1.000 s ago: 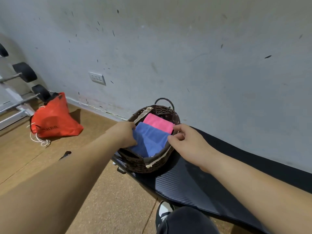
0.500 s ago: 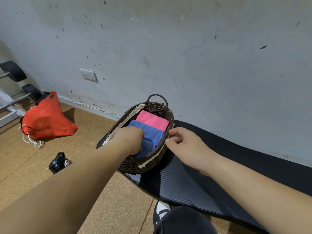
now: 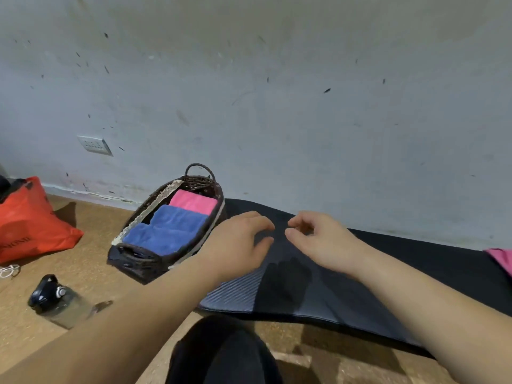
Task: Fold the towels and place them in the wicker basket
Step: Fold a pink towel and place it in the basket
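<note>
A dark wicker basket [image 3: 133, 257] stands at the left end of a black mat [image 3: 318, 295]. Inside it lie a folded blue towel [image 3: 169, 231] in front and a folded pink towel [image 3: 193, 202] behind. My left hand [image 3: 239, 245] hovers over the mat just right of the basket, fingers loosely curled and holding nothing. Facing it, my right hand [image 3: 321, 241] is also empty with its fingers loosely curled. A pink cloth [image 3: 502, 257] shows at the mat's far right edge, cut off by the frame.
A red bag [image 3: 27, 223] lies on the cork floor at left, near the wall. A clear bottle with a black cap [image 3: 55, 300] lies on its side in front of it. My dark-clothed knee [image 3: 221, 353] is at the bottom centre.
Both hands have left the basket and moved right, over the mat. The blue towel now lies flat inside the basket. The view has swung right, showing the bottle and the pink cloth.
</note>
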Demonstrator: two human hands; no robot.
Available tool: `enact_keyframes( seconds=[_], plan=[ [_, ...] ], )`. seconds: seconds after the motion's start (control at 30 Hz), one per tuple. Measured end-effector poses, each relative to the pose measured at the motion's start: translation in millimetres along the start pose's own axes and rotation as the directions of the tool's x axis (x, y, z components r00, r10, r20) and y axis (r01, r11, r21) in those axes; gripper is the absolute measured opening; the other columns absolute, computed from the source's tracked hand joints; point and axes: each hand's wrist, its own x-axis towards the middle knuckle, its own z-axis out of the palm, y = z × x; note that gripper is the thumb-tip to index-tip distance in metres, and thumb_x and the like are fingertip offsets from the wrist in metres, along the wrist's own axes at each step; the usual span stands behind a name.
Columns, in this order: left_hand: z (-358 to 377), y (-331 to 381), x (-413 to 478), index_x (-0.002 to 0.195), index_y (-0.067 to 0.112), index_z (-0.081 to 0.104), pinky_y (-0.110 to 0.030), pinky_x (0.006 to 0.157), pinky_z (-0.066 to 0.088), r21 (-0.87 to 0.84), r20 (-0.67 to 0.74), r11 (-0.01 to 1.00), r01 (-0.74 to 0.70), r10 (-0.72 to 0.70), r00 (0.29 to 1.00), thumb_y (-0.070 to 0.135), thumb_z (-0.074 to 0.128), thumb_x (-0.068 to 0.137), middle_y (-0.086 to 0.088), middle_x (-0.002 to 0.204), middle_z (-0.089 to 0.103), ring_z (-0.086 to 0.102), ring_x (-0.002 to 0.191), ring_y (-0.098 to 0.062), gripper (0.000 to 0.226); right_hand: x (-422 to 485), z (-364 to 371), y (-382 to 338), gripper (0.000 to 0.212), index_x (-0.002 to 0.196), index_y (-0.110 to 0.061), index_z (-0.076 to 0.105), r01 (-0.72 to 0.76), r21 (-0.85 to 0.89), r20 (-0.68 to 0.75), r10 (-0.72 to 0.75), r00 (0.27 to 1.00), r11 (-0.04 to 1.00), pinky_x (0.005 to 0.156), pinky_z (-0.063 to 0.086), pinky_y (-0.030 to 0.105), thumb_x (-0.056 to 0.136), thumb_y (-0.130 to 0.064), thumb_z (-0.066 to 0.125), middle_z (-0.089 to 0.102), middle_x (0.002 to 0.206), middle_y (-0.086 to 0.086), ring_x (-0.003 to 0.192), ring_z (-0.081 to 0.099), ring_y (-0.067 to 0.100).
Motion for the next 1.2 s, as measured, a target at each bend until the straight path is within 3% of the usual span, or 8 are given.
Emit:
enact_keyframes(
  seconds=[0.23, 0.43, 0.57, 0.67, 0.8, 0.9, 1.03, 1.2],
  plan=[
    [65.6, 117.2, 31.6, 0.133, 0.036, 0.058, -0.03, 0.092, 0.052, -0.107, 0.164, 0.98, -0.168, 0.184, 0.969, 0.039, 0.058, 0.096, 0.021, 0.122, 0.061, 0.061, 0.099, 0.001, 0.037, -66.9, -86.4, 116.9, 0.024, 0.101, -0.032, 0.067, -0.158, -0.126, 0.007, 0.161, 0.987, 0.979, 0.083, 0.053, 0.026, 0.091, -0.052, 0.062, 0.07, 0.096, -0.013, 0.089, 0.065, 0.003],
    [129.9, 205.0, 64.2, 0.144, 0.042, 0.047, -0.027, 0.094, 0.052, -0.265, 0.259, 0.955, -0.13, 0.2, 0.945, 0.039, 0.062, 0.096, 0.023, 0.129, 0.056, 0.063, 0.096, 0.003, 0.05, -103.8, -150.6, 217.3, 0.034, 0.11, -0.027, 0.066, -0.355, -0.152, -0.129, 0.337, 0.933, 0.923, 0.091, 0.054, 0.034, 0.092, -0.054, 0.06, 0.067, 0.1, -0.013, 0.097, 0.065, 0.011],
    [170.9, 248.8, 77.9, 0.14, 0.043, 0.049, -0.029, 0.094, 0.054, -0.292, 0.341, 0.943, -0.157, 0.257, 0.904, 0.04, 0.062, 0.095, 0.024, 0.127, 0.058, 0.064, 0.096, 0.002, 0.047, -137.7, -180.2, 281.1, 0.026, 0.108, -0.018, 0.071, -0.485, -0.015, -0.441, 0.429, 0.788, 0.874, 0.088, 0.053, 0.034, 0.094, -0.039, 0.064, 0.071, 0.095, -0.005, 0.099, 0.067, 0.02],
    [191.5, 282.2, 87.7, 0.14, 0.04, 0.052, -0.029, 0.096, 0.053, -0.327, 0.341, 0.931, -0.16, 0.274, 0.899, 0.037, 0.062, 0.095, 0.023, 0.128, 0.059, 0.064, 0.097, 0.004, 0.046, -155.0, -202.4, 310.9, 0.031, 0.115, -0.013, 0.071, -0.557, 0.107, -0.596, 0.502, 0.627, 0.824, 0.093, 0.053, 0.038, 0.089, -0.03, 0.068, 0.074, 0.11, 0.007, 0.106, 0.067, 0.028],
    [207.1, 308.4, 93.5, 0.14, 0.037, 0.055, -0.026, 0.094, 0.054, -0.37, 0.309, 0.916, -0.154, 0.278, 0.91, 0.035, 0.063, 0.096, 0.023, 0.127, 0.06, 0.064, 0.097, 0.007, 0.045, -172.3, -207.4, 343.2, 0.036, 0.11, -0.021, 0.068, -0.738, 0.069, -0.48, 0.671, 0.565, 0.671, 0.093, 0.052, 0.041, 0.075, -0.029, 0.072, 0.07, 0.111, 0.007, 0.109, 0.062, 0.033],
    [216.5, 310.0, 92.6, 0.138, 0.04, 0.055, -0.026, 0.092, 0.054, -0.35, 0.338, 0.923, -0.16, 0.284, 0.897, 0.037, 0.063, 0.096, 0.026, 0.125, 0.059, 0.062, 0.098, 0.007, 0.043, -173.7, -202.8, 355.2, 0.028, 0.106, -0.029, 0.07, -0.764, 0.03, -0.487, 0.677, 0.552, 0.645, 0.093, 0.049, 0.04, 0.078, -0.028, 0.066, 0.07, 0.108, 0.002, 0.11, 0.06, 0.031],
    [225.9, 304.9, 89.9, 0.133, 0.04, 0.057, -0.02, 0.087, 0.053, -0.357, 0.345, 0.923, -0.145, 0.275, 0.897, 0.035, 0.065, 0.095, 0.027, 0.12, 0.06, 0.061, 0.1, 0.006, 0.04, -164.8, -207.1, 342.1, 0.018, 0.1, -0.03, 0.066, -0.663, 0.006, -0.581, 0.542, 0.607, 0.749, 0.093, 0.038, 0.04, 0.083, -0.029, 0.062, 0.07, 0.096, -0.004, 0.101, 0.059, 0.026],
    [230.5, 306.9, 99.8, 0.122, 0.043, 0.058, -0.019, 0.086, 0.05, -0.444, 0.277, 0.894, -0.052, 0.192, 0.941, 0.025, 0.065, 0.094, 0.028, 0.115, 0.059, 0.059, 0.102, 0.009, 0.034, -159.0, -197.5, 307.7, 0.016, 0.097, -0.022, 0.066, -0.41, -0.006, -0.373, 0.378, 0.847, 0.912, 0.087, 0.052, 0.036, 0.086, -0.034, 0.07, 0.069, 0.091, -0.006, 0.09, 0.064, 0.019]
  ],
)
